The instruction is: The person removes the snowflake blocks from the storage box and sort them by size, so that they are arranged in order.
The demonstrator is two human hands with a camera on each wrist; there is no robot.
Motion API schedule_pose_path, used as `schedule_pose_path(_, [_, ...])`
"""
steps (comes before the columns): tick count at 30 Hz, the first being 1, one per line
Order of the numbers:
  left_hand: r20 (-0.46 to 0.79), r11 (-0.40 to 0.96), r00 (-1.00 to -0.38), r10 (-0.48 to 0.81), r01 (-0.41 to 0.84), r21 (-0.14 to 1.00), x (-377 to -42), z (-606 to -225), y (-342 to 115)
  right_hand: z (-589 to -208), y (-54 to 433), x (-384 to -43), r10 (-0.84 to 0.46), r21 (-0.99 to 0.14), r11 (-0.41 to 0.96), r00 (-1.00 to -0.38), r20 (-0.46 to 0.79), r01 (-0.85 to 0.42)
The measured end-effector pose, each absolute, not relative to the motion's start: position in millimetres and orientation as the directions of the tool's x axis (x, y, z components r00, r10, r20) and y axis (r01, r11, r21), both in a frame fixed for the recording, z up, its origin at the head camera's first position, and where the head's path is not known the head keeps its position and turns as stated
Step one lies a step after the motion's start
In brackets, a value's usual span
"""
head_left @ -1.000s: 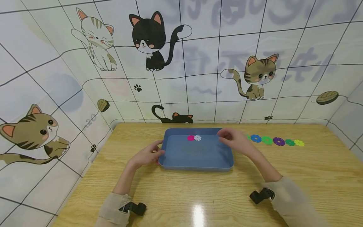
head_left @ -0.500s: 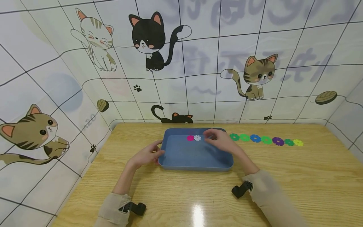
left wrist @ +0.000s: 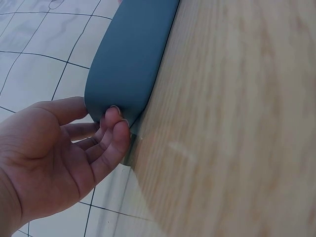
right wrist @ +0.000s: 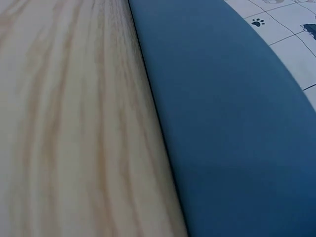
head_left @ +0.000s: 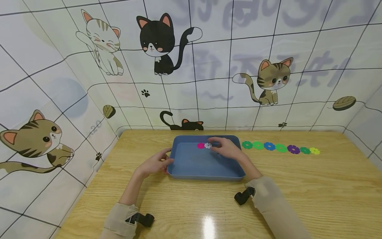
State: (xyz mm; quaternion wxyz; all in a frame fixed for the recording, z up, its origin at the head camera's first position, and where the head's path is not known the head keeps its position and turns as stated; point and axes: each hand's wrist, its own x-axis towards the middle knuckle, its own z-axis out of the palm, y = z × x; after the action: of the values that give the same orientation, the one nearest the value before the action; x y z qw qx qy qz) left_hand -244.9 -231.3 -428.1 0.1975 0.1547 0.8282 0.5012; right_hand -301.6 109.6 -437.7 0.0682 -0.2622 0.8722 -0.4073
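A blue rectangular tray (head_left: 206, 177) stands on the wooden table. My left hand (head_left: 153, 164) holds it by its left side, thumb at the rim; in the left wrist view, the curled fingers of that hand (left wrist: 64, 148) lie against the outer wall. Inside the tray, near the back, a pink snowflake disc (head_left: 201, 145) sits beside a white snowflake disc (head_left: 208, 145). My right hand (head_left: 228, 148) is over the tray with loosely bent fingers, fingertips right at the white disc. The right wrist view has only the tray's outer wall (right wrist: 222, 108) and tabletop; that hand is out of it.
Right of the tray, a row of several snowflake discs (head_left: 269, 146) in greens, blue, purple and yellow lies on the table (head_left: 194, 205). Behind the table rises a wall (head_left: 215, 96) printed with cartoon cats.
My right hand has moved left, from the tray's right back corner to the white disc, uncovering the left end of the disc row. My left hand and the tray stay put.
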Motion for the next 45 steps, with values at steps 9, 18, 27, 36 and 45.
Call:
schedule_pose_path(9, [-0.168, 0.445, -0.874, 0.457, 0.061, 0.894, -245.0, -428.1, -231.2, -440.6, 108.9, -305.2, -0.514, -0.722, 0.555, -0.853, 0.094, -0.414])
schedule_pose_path(18, [-0.168, 0.446, -0.872, 0.46, 0.063, 0.893, -245.4, -427.6, -232.0, -441.2, 110.9, -303.9, -0.481, -0.753, 0.554, -0.875, 0.058, -0.354])
schedule_pose_path(27, [-0.166, 0.449, -0.871, 0.462, 0.068, 0.891, -246.0, -428.5, -231.6, -441.7, 112.3, -301.5, -0.484, -0.762, 0.552, -0.874, 0.036, -0.338])
schedule_pose_path(36, [-0.17, 0.436, -0.87, 0.462, 0.056, 0.898, -244.0, -427.5, -230.8, -439.4, 113.1, -298.3, -0.478, -0.75, 0.571, -0.878, 0.027, -0.334])
schedule_pose_path(45, [-0.174, 0.429, -0.872, 0.458, 0.045, 0.902, -242.7, -426.6, -230.3, -437.7, 115.7, -296.0, -0.486, -0.78, 0.527, -0.872, 0.049, -0.337])
